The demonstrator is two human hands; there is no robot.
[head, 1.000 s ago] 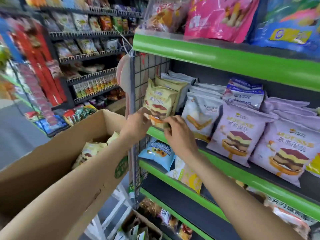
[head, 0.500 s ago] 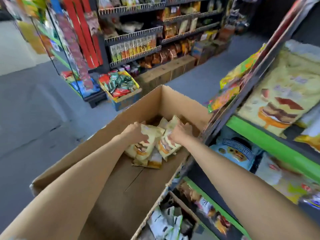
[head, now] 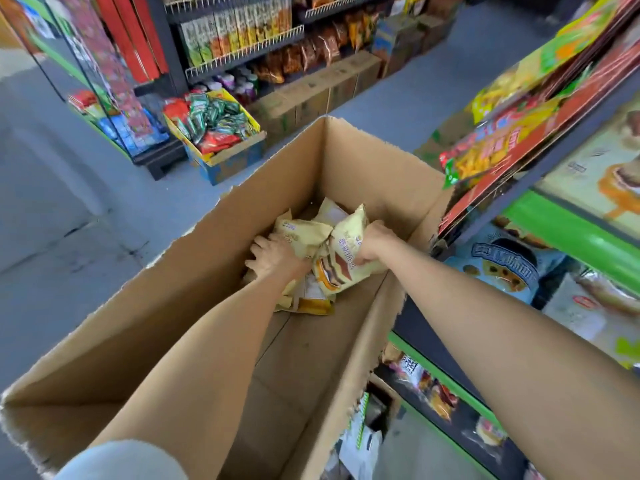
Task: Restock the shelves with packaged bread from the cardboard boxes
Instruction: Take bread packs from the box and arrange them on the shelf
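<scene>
Pickup step: my right hand (head: 372, 241) grips a bread bag (head: 341, 259) in the box (head: 207, 271); left hand (head: 275, 254) clutches another bag (head: 304, 233). Next: lift both clear, swing right to the shelf (head: 568, 233).

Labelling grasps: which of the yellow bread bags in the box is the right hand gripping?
The bag with the brown layered-cake picture, nearest the shelf side. The right hand grips its edge; the left hand rests on the paler bag beside it.
</scene>
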